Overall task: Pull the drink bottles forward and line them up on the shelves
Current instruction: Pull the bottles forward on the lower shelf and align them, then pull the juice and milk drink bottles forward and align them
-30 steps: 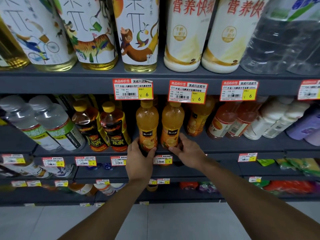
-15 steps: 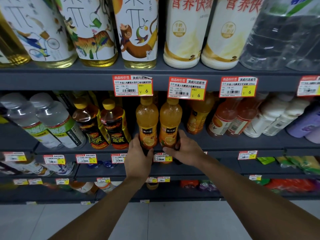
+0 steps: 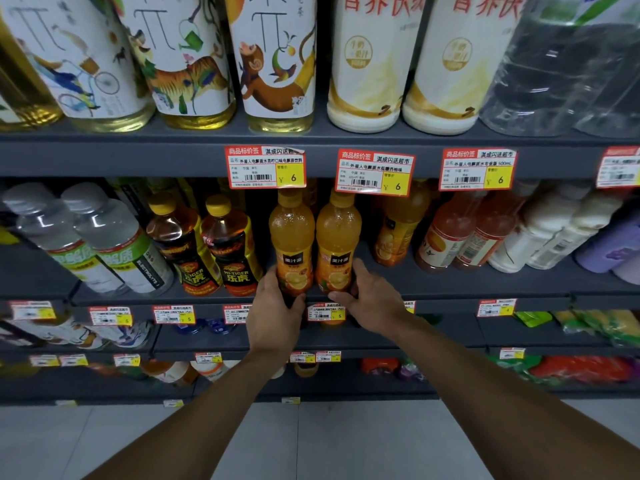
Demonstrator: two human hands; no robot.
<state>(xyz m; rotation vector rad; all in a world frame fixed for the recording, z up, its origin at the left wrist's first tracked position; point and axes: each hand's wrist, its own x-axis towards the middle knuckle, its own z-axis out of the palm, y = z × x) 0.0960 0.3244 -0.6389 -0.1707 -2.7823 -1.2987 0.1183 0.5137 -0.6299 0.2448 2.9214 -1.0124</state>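
Note:
Two orange juice bottles stand side by side at the front edge of the middle shelf (image 3: 450,292). My left hand (image 3: 275,311) grips the base of the left orange juice bottle (image 3: 291,237), thumb on its right side. My right hand (image 3: 372,297) holds the base of the right orange juice bottle (image 3: 337,237), fingers wrapped round its right side. A third orange juice bottle (image 3: 398,233) stands further back to the right.
Two dark tiger-label bottles (image 3: 207,244) and two clear electrolyte bottles (image 3: 100,244) stand left of my hands. Reddish bottles (image 3: 460,233) and white bottles (image 3: 554,233) stand to the right. Large tea and milk bottles fill the shelf above. Lower shelves hold more goods.
Both orange juice bottles have come forward to the shelf's front edge and closer together. My hands moved with them, gripping their bases.

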